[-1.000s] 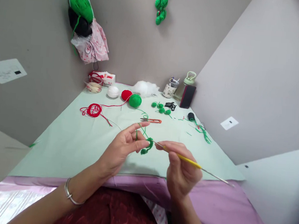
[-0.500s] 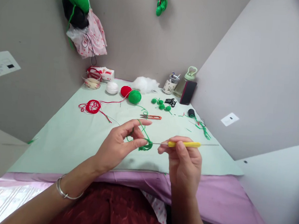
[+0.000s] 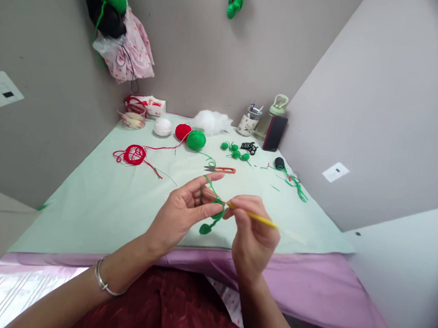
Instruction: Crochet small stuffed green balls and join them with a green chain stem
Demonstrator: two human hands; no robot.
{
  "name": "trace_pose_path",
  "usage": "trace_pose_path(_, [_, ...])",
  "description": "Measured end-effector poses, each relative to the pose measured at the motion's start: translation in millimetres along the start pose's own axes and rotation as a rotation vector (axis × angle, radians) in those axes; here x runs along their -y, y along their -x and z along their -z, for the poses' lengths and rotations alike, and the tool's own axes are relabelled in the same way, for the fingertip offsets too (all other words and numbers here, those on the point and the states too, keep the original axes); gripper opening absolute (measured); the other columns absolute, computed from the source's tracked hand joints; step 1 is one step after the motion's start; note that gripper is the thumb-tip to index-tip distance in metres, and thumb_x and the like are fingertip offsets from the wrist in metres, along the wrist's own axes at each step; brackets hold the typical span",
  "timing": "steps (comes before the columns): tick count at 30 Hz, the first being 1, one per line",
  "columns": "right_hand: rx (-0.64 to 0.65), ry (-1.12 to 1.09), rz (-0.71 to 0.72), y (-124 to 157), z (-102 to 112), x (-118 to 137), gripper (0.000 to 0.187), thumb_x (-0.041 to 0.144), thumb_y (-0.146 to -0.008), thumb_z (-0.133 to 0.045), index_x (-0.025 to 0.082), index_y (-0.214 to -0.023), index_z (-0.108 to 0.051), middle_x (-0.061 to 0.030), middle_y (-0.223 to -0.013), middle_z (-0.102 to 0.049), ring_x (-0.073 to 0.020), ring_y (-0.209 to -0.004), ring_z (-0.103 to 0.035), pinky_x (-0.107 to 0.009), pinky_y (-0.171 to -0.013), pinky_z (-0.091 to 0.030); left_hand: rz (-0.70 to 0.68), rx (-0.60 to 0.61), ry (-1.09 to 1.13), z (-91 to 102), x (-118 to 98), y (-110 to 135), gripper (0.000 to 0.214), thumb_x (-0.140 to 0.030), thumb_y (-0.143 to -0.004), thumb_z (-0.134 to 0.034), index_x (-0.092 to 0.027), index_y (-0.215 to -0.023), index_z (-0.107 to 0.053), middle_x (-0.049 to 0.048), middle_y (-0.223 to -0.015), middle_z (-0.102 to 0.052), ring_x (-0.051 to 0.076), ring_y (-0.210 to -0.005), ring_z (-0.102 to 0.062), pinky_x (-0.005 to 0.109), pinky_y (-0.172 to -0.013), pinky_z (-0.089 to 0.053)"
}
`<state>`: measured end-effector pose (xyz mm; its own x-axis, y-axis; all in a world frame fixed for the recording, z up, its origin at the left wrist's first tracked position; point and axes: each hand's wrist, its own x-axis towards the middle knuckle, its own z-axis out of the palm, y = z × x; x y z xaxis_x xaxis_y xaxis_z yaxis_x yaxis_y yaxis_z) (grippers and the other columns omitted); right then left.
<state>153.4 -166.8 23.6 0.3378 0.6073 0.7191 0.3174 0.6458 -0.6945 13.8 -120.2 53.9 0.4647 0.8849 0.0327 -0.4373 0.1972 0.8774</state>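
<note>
My left hand [image 3: 185, 212] pinches a small green crochet piece [image 3: 211, 221] between thumb and fingers, with green yarn looped over the raised index finger. That yarn runs back to a green yarn ball [image 3: 196, 140] on the pale green table mat [image 3: 98, 205]. My right hand [image 3: 252, 232] grips a yellow-handled crochet hook [image 3: 255, 216], its tip at the green piece. Both hands hover above the mat's near edge.
Orange-handled snips [image 3: 220, 169] lie just beyond my hands. A red yarn coil [image 3: 134, 155], red ball [image 3: 182, 131], white ball [image 3: 163, 126], stuffing [image 3: 211, 121], small green balls [image 3: 237, 152], a cup [image 3: 248, 122], bottle [image 3: 270, 118] and dark phone [image 3: 275, 133] sit farther back.
The hook was level half a second ago and now slants down to the right. My right hand has moved closer to the left, and the green piece hangs lower.
</note>
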Motion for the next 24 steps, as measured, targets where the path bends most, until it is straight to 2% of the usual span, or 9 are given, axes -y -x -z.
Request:
trace_pose_path(2, [-0.025, 0.220, 0.248, 5, -3, -3, 0.030, 0.008, -0.093, -0.066, 0.031, -0.109, -0.079, -0.0033, -0.096, -0.071, -0.0160, -0.083, -0.070, -0.031, -0.069, -0.059, 0.064, -0.006, 0.077, -1.1, 0, 0, 0.054, -0.021, -0.075, -0.088, -0.027, -0.127, -0.074, -0.0033, -0.080, -0.062, 0.010, -0.075, -0.056, 0.023, -0.073, -0.045])
trace_pose_path(4, [-0.037, 0.311, 0.387, 6, -4, -3, 0.037, 0.005, -0.091, -0.067, 0.032, -0.114, -0.079, -0.0045, -0.100, -0.073, -0.0178, -0.088, -0.071, -0.033, -0.071, -0.061, 0.145, 0.018, 0.139, -0.9, 1, 1, 0.054, -0.023, -0.075, -0.087, -0.026, -0.128, -0.074, -0.0023, -0.082, -0.062, 0.010, -0.076, -0.054, 0.023, -0.074, -0.044])
trace_pose_path(5, [-0.031, 0.294, 0.377, 6, -4, -3, 0.038, 0.004, -0.091, -0.067, 0.032, -0.114, -0.079, -0.0044, -0.100, -0.073, -0.0180, -0.088, -0.071, -0.033, -0.071, -0.061, 0.179, 0.036, 0.155, -0.4, 0, 1, 0.055, -0.025, -0.076, -0.087, -0.025, -0.129, -0.074, -0.0015, -0.083, -0.062, 0.010, -0.077, -0.054, 0.023, -0.075, -0.044])
trace_pose_path(7, [-0.006, 0.192, 0.265, 3, -3, 0, 0.036, 0.004, -0.092, -0.066, 0.032, -0.113, -0.079, -0.0037, -0.097, -0.074, -0.0180, -0.086, -0.072, -0.033, -0.069, -0.062, 0.217, 0.063, 0.160, 0.7, 0, 2, 0.058, -0.025, -0.076, -0.086, -0.025, -0.132, -0.072, -0.0002, -0.085, -0.064, 0.012, -0.078, -0.055, 0.024, -0.075, -0.043])
trace_pose_path(10, [0.042, 0.062, 0.116, 0, 2, 3, 0.031, 0.007, -0.095, -0.063, 0.030, -0.109, -0.079, -0.0037, -0.097, -0.076, -0.0192, -0.088, -0.074, -0.034, -0.071, -0.063, 0.219, 0.083, 0.122, 1.4, -3, 2, 0.061, -0.023, -0.074, -0.087, -0.024, -0.133, -0.071, 0.0001, -0.084, -0.065, 0.012, -0.078, -0.055, 0.024, -0.075, -0.042])
trace_pose_path(14, [0.046, -0.048, 0.081, 0, 8, 5, 0.027, 0.011, -0.097, -0.060, 0.028, -0.110, -0.078, -0.0051, -0.098, -0.078, -0.0194, -0.086, -0.074, -0.034, -0.067, -0.064, 0.199, 0.121, 0.104, 2.0, -5, 1, 0.059, -0.021, -0.075, -0.085, -0.024, -0.132, -0.072, 0.0004, -0.084, -0.064, 0.013, -0.079, -0.056, 0.026, -0.075, -0.042])
trace_pose_path(18, [0.009, -0.114, -0.006, -1, 13, 9, 0.019, 0.020, -0.100, -0.060, 0.025, -0.106, -0.077, -0.0057, -0.093, -0.077, -0.0187, -0.076, -0.073, -0.035, -0.060, -0.063, 0.168, 0.138, 0.090, 6.5, -7, -2, 0.053, -0.020, -0.075, -0.083, -0.022, -0.128, -0.074, -0.0023, -0.077, -0.057, 0.012, -0.070, -0.049, 0.026, -0.068, -0.041])
trace_pose_path(24, [0.016, -0.228, -0.150, -12, 21, 11, 0.013, 0.025, -0.098, -0.063, 0.022, -0.096, -0.075, -0.0033, -0.083, -0.075, -0.0153, -0.063, -0.071, -0.031, -0.056, -0.061, 0.214, 0.231, 0.055, 19.4, -8, -3, 0.046, -0.021, -0.076, -0.082, -0.024, -0.121, -0.078, -0.0007, -0.083, -0.056, 0.011, -0.072, -0.049, 0.025, -0.066, -0.041])
